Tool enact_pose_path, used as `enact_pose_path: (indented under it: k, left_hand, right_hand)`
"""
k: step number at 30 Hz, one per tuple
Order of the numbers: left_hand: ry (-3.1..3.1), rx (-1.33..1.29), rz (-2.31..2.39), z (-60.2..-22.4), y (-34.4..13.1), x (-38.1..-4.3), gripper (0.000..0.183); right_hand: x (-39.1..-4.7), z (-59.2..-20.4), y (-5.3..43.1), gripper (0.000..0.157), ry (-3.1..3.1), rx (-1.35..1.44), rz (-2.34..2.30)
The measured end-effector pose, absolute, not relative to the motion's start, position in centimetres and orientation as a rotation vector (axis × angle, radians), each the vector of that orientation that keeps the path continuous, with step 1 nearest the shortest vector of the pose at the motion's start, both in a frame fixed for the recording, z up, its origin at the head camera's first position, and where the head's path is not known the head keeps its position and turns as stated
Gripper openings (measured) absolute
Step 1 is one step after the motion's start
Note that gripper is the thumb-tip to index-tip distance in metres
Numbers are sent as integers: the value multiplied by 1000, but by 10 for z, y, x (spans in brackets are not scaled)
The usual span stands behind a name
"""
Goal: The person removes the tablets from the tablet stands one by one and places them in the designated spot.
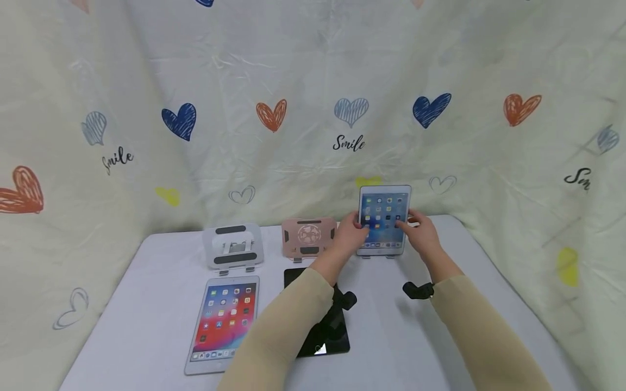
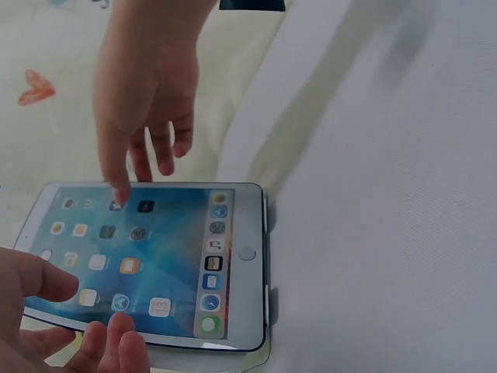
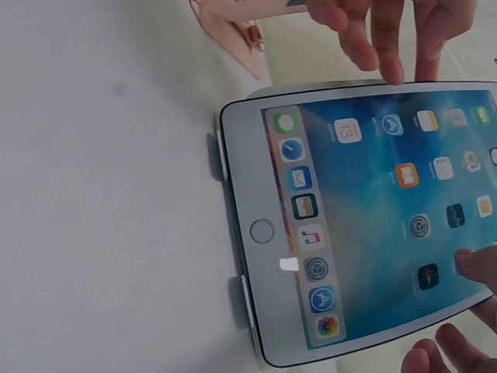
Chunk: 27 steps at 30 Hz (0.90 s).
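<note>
A white tablet (image 1: pixel 384 220) with its screen lit stands tilted back on two small clips at its lower edge. Behind it, a pale stand edge (image 2: pixel 233 359) peeks out in the left wrist view; the rest is hidden. My left hand (image 1: pixel 351 233) holds the tablet's left side, fingertips at the edge. My right hand (image 1: pixel 423 234) holds the right side, its thumb on the screen and its fingers about the edge. Both hands show around the same tablet (image 3: pixel 373 225) in the right wrist view.
A white stand (image 1: pixel 233 245) and a pink stand (image 1: pixel 309 238) stand along the table's back. In front lie another white tablet (image 1: pixel 225 323) and a black tablet (image 1: pixel 325 336), partly under my left sleeve. A heart-printed curtain (image 1: pixel 313 65) hangs behind the table (image 1: pixel 132 326).
</note>
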State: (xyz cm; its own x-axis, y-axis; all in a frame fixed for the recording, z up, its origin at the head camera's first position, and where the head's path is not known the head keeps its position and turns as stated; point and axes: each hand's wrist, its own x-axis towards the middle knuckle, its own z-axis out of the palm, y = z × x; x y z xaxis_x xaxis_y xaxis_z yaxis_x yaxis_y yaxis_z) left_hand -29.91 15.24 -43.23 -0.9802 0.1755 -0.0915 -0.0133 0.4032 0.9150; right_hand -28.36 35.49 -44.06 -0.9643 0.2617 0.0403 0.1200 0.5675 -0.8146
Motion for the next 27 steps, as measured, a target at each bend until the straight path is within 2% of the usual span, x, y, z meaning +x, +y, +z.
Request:
enact_pose_path:
  k: [10, 17, 27]
  left_hand:
    - [2603, 204, 1658, -436, 153, -286, 48]
    - [2800, 216, 1694, -458, 160, -290, 38]
    - [3038, 249, 1600, -473, 158, -300, 44]
  right_hand:
    - [-279, -453, 365, 46, -2447, -348, 1380]
    - [-278, -461, 364, 47, -2360, -413, 1486]
    - [-282, -468, 359, 44, -2258, -385, 1521]
